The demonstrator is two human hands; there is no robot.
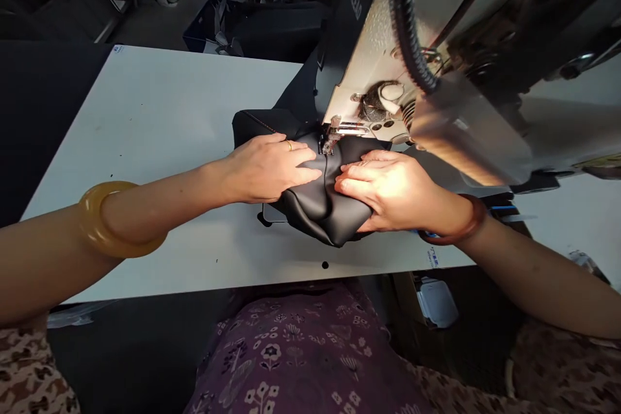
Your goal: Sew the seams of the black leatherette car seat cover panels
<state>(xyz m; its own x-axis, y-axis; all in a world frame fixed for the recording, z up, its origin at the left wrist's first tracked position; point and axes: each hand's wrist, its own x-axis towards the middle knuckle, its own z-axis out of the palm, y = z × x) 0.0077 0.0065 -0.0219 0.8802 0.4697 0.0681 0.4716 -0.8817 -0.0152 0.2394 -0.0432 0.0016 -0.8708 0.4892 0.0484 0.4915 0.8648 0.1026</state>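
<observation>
A piece of black leather-like material (315, 200) lies bunched under the presser foot (328, 142) of a sewing machine (359, 84). An orange stitch line runs along its far left part. My left hand (272, 167) rests on the left side of the material, fingers stretched toward the foot and pressing it down. On the right side, my right hand (392, 191) has its fingers curled round a fold, gripping it just right of the foot. The needle tip cannot be made out. Folds hide the underside of the material and part of the right fingers.
The white sewing table (160, 110) spreads to the left. A ribbed black cable (410, 19) and a boxy machine part (470, 132) hang over the right. Behind the table stands a dark blue bin (201, 26) with scraps. A white plastic case (436, 302) sits below the front edge.
</observation>
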